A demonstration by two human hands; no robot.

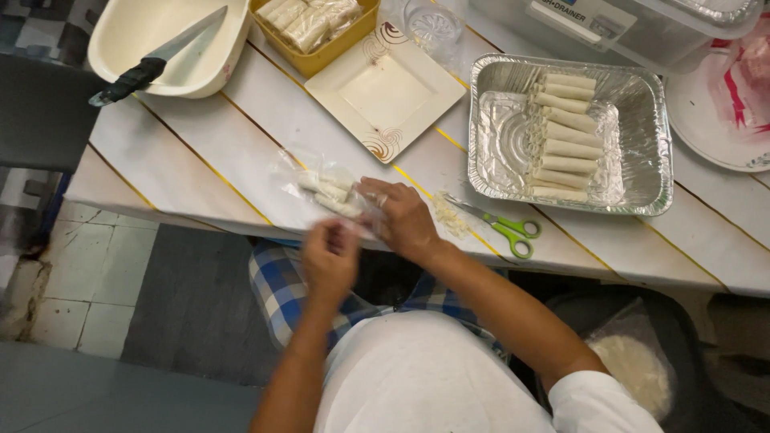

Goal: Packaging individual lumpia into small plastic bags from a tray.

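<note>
A white plank counter (241, 152) with thin yellow seams carries everything. On its right part sits a foil tray (497, 144) with a column of pale rolled wrappers (565, 136) laid side by side. At the far left rests a cream oval basin (160, 32), a black-handled knife (156, 60) lying across its rim; beside it stands a yellow tub (321, 52) filled with more rolls. A square cream plate (385, 92) lies between tub and tray. Near the counter's front edge lies a clear plastic bag (325, 188) holding a few rolls. The right hand (401, 216) pinches the bag's near end; the left hand (330, 256) is closed on the same plastic just beside it. Green-handled scissors (501, 228) lie right of the hands, next to pale scraps (449, 216).
</note>
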